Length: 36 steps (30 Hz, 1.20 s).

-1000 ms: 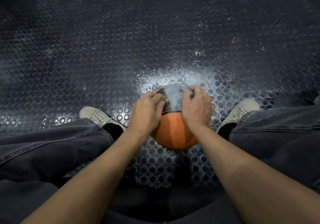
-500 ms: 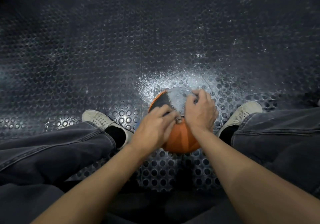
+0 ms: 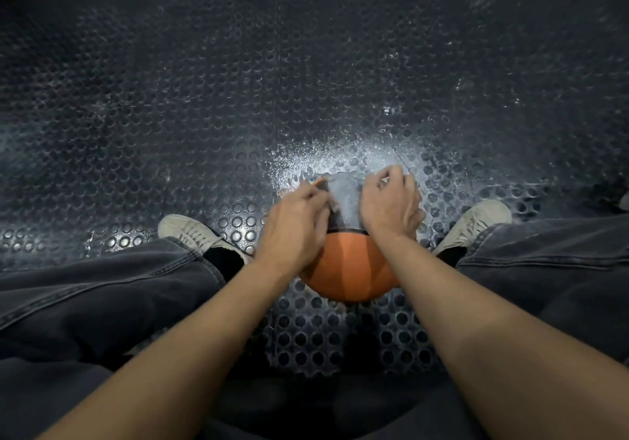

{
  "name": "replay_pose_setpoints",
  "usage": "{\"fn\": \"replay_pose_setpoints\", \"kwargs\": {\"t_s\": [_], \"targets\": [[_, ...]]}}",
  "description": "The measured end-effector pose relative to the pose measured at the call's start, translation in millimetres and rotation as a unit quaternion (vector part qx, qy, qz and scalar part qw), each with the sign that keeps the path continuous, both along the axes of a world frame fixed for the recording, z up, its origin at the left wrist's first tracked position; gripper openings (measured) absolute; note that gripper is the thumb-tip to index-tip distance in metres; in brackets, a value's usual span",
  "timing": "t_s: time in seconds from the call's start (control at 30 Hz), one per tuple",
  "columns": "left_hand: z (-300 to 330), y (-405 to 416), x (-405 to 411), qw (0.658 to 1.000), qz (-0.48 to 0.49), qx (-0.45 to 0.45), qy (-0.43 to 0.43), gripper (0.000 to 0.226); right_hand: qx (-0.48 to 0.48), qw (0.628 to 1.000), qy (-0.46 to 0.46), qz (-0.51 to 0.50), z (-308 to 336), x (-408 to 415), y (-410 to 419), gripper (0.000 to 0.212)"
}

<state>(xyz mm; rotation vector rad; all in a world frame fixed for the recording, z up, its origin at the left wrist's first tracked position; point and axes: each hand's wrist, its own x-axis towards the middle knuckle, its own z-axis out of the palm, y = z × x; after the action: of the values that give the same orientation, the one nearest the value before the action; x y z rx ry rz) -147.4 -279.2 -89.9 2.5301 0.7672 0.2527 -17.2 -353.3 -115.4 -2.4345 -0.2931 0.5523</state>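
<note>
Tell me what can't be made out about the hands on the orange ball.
Head view, the only one:
- Left hand and right hand: their backs hide the fingertips, so whether either grip pinches anything is unclear.
- Grey patch on the ball: too blurred to tell tape, film or dust.
- Ball's far side: hidden by both hands.
- Pale object at the right edge: cut off by the frame.

- The floor (image 3: 170, 99) is black rubber, studded all over with round raised discs and scuffed with pale marks.
- A white dusty patch (image 3: 326, 160) spreads on the floor, ahead of the two shoes.
- A pale laced left shoe (image 3: 190, 232) and right shoe (image 3: 476, 222) stand well apart, toes pointing outward.
- Dark grey jeans (image 3: 102, 290) cover both legs; a black sock (image 3: 223, 259) shows at the left ankle.
</note>
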Motion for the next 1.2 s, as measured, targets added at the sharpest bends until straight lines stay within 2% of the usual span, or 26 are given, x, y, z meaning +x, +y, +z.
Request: {"fn": "replay_pose_setpoints", "kwargs": {"t_s": [0.13,0.17,0.27,0.3,0.37,0.43,0.5,0.53,0.67,0.7,0.73,0.8,0.87,0.9,1.0,1.03,1.13,1.2], "targets": [[11.8,-23.0,-19.3,0.988,-0.157,0.003,0.005,0.018,0.015,1.0,0.023,0.007,-7.0,4.4,-13.6,0.03],[9.2,-13.9,-13.9,0.989,-0.149,0.011,0.012,0.019,0.03,0.999,0.019,0.008,-7.4,4.4,-14.5,0.034],[0.3,10.2,11.6,1.0,-0.008,0.001,0.026,0.021,0.026,1.0,0.007,0.014,-8.4,-3.1,-17.7,0.039],[-2.5,11.1,14.0,0.999,0.013,0.0,0.031,0.022,0.016,1.0,0.005,0.012,-8.2,-4.9,-17.6,0.038],[-0.4,-0.7,6.6,1.0,-0.013,0.001,0.014,0.019,-0.006,1.0,0.01,0.006,-6.5,-4.0,-15.2,0.032],[10.6,-17.9,-10.7,0.995,-0.1,-0.012,0.0,0.017,-0.024,1.0,0.018,0.004,-4.0,1.5,-9.9,0.024],[13.5,-21.5,-20.9,0.985,-0.169,-0.008,0.022,0.017,-0.04,0.999,0.028,0.003,-1.3,7.8,-4.5,0.021],[10.3,-15.4,-18.6,0.985,-0.168,0.0,0.03,0.017,-0.044,0.999,0.027,0.004,-1.7,9.8,-1.6,0.019],[-7.4,6.4,4.6,0.999,0.034,-0.038,0.018,0.017,-0.045,0.998,0.028,0.02,-7.0,5.4,-2.3,0.023],[-8.3,1.9,5.0,0.998,0.05,-0.035,0.019,0.017,-0.047,0.998,0.033,0.017,-7.8,4.4,-2.8,0.026],[-5.5,-6.6,1.9,0.999,0.032,-0.032,0.017,0.017,-0.05,0.998,0.037,0.008,-9.1,3.4,-3.6,0.03],[5.4,-25.0,-12.8,0.997,-0.065,-0.033,0.008,0.017,-0.047,0.998,0.035,-0.007,-9.0,2.9,-4.7,0.039],[4.0,-19.3,-23.2,0.992,-0.119,-0.037,0.015,0.019,-0.043,0.999,0.029,0.011,-9.3,1.0,-8.1,0.042],[-1.2,-7.7,-19.3,0.994,-0.101,-0.039,0.022,0.02,-0.038,0.999,0.027,0.025,-9.4,-0.2,-9.5,0.042],[-19.4,23.6,0.1,0.995,0.05,-0.06,0.055,0.019,-0.028,0.999,0.016,0.04,-7.8,-8.3,-6.7,0.038],[-20.3,22.7,1.6,0.994,0.062,-0.068,0.055,0.02,-0.033,0.999,0.009,0.033,-8.1,-10.4,-4.8,0.037],[-2.6,-8.6,-18.0,0.996,-0.012,-0.085,-0.005,0.017,-0.047,0.999,0.011,0.021,-8.4,-6.3,-3.1,0.035],[6.1,-22.9,-35.3,0.993,-0.078,-0.084,-0.014,0.016,-0.04,0.998,0.028,0.034,-10.3,0.3,-4.6,0.039]]}}
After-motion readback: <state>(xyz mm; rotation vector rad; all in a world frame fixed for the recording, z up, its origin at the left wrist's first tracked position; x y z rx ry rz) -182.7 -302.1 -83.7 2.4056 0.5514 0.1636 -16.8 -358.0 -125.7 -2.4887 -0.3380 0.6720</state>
